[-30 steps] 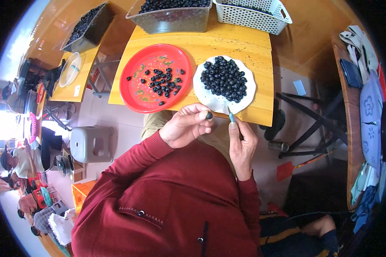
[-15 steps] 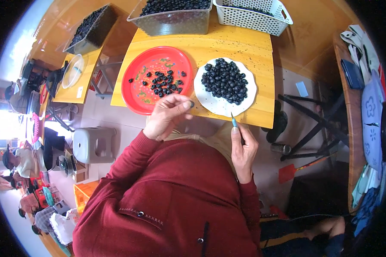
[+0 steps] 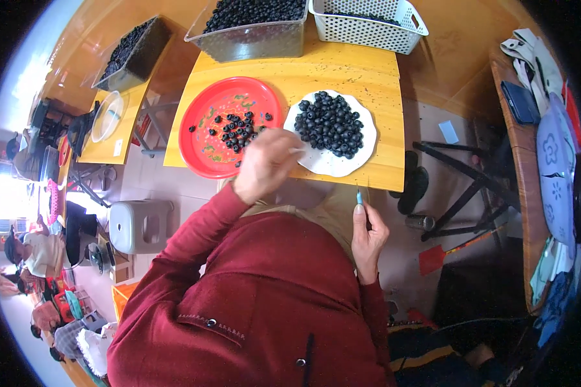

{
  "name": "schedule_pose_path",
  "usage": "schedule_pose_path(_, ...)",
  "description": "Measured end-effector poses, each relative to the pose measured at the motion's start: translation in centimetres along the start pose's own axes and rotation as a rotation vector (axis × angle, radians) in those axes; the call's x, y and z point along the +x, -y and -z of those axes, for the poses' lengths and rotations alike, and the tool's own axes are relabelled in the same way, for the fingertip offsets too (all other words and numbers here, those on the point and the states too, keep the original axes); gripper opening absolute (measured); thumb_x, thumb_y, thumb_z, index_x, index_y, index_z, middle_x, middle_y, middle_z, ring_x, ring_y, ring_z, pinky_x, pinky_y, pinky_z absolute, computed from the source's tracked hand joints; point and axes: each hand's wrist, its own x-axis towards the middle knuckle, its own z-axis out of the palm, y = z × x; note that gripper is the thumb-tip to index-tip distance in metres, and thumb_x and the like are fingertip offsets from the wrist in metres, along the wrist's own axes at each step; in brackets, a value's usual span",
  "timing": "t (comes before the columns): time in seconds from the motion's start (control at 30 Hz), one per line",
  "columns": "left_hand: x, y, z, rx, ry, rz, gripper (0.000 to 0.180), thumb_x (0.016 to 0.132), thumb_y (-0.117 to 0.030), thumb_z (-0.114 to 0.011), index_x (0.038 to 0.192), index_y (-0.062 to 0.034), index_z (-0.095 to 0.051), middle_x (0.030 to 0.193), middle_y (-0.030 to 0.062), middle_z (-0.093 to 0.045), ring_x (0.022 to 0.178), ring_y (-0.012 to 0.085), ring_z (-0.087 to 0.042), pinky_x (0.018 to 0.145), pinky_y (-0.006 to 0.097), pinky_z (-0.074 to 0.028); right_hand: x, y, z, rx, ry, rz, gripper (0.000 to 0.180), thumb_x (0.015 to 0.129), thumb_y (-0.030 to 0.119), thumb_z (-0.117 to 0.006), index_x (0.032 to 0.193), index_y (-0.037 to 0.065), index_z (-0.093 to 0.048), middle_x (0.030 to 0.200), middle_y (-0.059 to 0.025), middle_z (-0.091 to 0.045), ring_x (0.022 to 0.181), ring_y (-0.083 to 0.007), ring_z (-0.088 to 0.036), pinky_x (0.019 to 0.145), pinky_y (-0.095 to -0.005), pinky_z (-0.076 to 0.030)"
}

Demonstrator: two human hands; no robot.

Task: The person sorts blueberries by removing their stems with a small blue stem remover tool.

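Note:
My left hand (image 3: 273, 161), smeared by motion, is over the gap between a red round tray (image 3: 197, 158) and a white scalloped plate (image 3: 329, 166). Its fingertips reach toward the plate's left rim; whether they hold anything is blurred. A pile of dark, round blueberry-like fruits (image 3: 332, 122) fills much of the white plate. Fewer of the same dark fruits (image 3: 237, 129) lie loosely grouped on the tray. Below the table's front edge, my right hand (image 3: 370, 238) is closed around a slim pointed knife (image 3: 359, 197) with a light-blue handle, its tip pointing up and away from me.
At the back of the wooden table (image 3: 342, 58) stand a clear bin (image 3: 252, 45) heaped with dark fruits and a white perforated basket (image 3: 368, 32). Dark crumbs dot the tabletop. A grey stool (image 3: 139, 226) stands at left. Other people sit far left; a folding frame (image 3: 465, 164) is at right.
My left hand has swung right toward the white plate; the small dark fruit it pinched earlier is no longer visible. My right hand with the knife has drawn slightly back toward me.

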Motion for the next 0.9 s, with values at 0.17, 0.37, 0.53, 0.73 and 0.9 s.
schedule_pose_path(0.17, 3.0, -2.7, -3.8, -0.025, 0.206, -0.189, 0.021, 0.08, -0.009, -0.073, 0.1, -0.005, -0.067, 0.101, 0.0088, -0.067, 0.095, 0.0307, -0.063, 0.081, 0.04, -0.053, -1.1, -0.9, 0.9, 0.011, -0.092, 0.015, 0.028, 0.099, 0.017, -0.062, 0.114, -0.005, -0.069, 0.084, -0.0097, -0.068, 0.078, -0.0138, -0.061, 0.07, -0.0307, -0.048)
schedule_pose_path(0.37, 3.9, -2.9, -5.3, 0.095, 0.328, -0.289, 0.02, 0.086, -0.017, -0.068, 0.103, -0.0065, -0.068, 0.11, 0.0065, -0.065, 0.098, 0.0288, -0.06, 0.081, 0.04, -0.054, -2.3, -2.3, 1.9, 0.036, -0.184, -0.057, 0.027, 0.098, 0.017, -0.062, 0.111, -0.006, -0.069, 0.075, -0.0022, -0.061, 0.071, -0.0082, -0.052, 0.064, -0.0282, -0.045)
schedule_pose_path(0.53, 3.5, -2.6, -5.5, 0.09, 0.361, -0.282, 0.02, 0.087, -0.018, -0.067, 0.103, -0.006, -0.068, 0.109, 0.0077, -0.065, 0.098, 0.0282, -0.061, 0.08, 0.04, -0.054, -2.7, -3.3, 2.3, 0.043, -0.179, -0.094, 0.026, 0.098, 0.017, -0.062, 0.108, -0.006, -0.069, 0.075, -0.0023, -0.061, 0.071, -0.0087, -0.052, 0.064, -0.0286, -0.045)
schedule_pose_path(0.73, 2.9, -2.9, -4.6, 0.065, 0.411, -0.192, 0.018, 0.089, -0.017, -0.066, 0.102, -0.0048, -0.068, 0.105, 0.0102, -0.065, 0.094, 0.0308, -0.062, 0.081, 0.041, -0.054, -2.7, -4.2, 2.1, 0.085, -0.162, -0.148, 0.027, 0.099, 0.018, -0.061, 0.106, -0.006, -0.069, 0.076, -0.0018, -0.062, 0.072, -0.0088, -0.052, 0.065, -0.0287, -0.045)
schedule_pose_path(0.9, 2.3, -2.5, -4.1, 0.007, 0.429, -0.183, 0.017, 0.088, -0.012, -0.065, 0.102, -0.0036, -0.068, 0.104, 0.0126, -0.065, 0.094, 0.0333, -0.063, 0.083, 0.042, -0.053, -2.7, -4.5, 2.2, 0.141, -0.15, -0.177, 0.028, 0.1, 0.02, -0.061, 0.107, -0.006, -0.069, 0.075, 0.0014, -0.058, 0.071, -0.0075, -0.05, 0.063, -0.0272, -0.044)
